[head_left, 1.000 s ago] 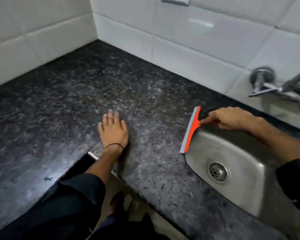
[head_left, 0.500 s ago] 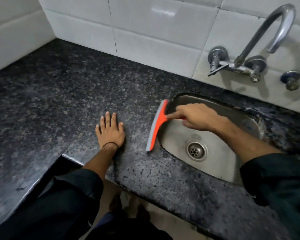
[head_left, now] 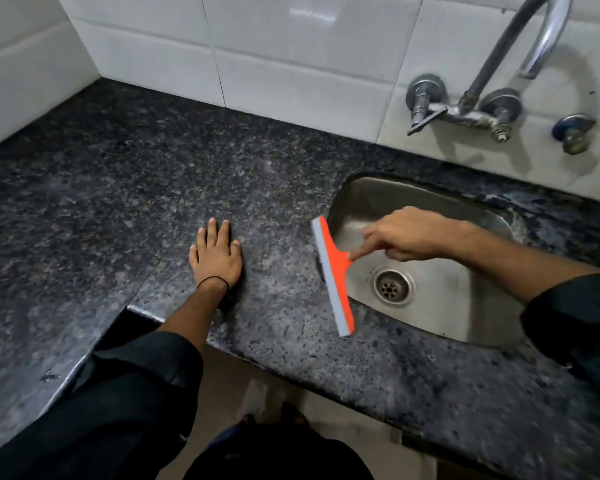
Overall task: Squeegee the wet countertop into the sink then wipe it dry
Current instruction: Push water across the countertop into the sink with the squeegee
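The orange plastic squeegee with its grey rubber blade [head_left: 333, 275] had swung since 1 second earlier. Then its blade leaned with the top end tipped toward the tiled wall and to the right; at this moment the top end sat to the left and the lower end trailed right, toward the person, so the blade lay along the left rim of the stainless steel sink [head_left: 430, 306]. The blade's lower end reached past the rim onto the black speckled granite countertop [head_left: 136, 188], while the handle side hung over the basin.

The right hand [head_left: 409, 233] was closed around the squeegee's handle, forefinger stretched along it toward the blade, and the handle itself was mostly hidden under the fingers. The left hand [head_left: 217, 254] had not shifted: it lay open, palm down and flat on the countertop, well apart from the squeegee, holding nothing and apparently bracing the body.

With the blade at the sink's edge, the stroke looked finished, its water tipped into the basin near the round metal drain [head_left: 394, 287]. Whether the blade touched the stone or was lifted just clear could not be told. The counter to the left showed a dull, patchy sheen, so I judged that more passes were probably owed before any wiping. No cloth was in sight for the drying step.
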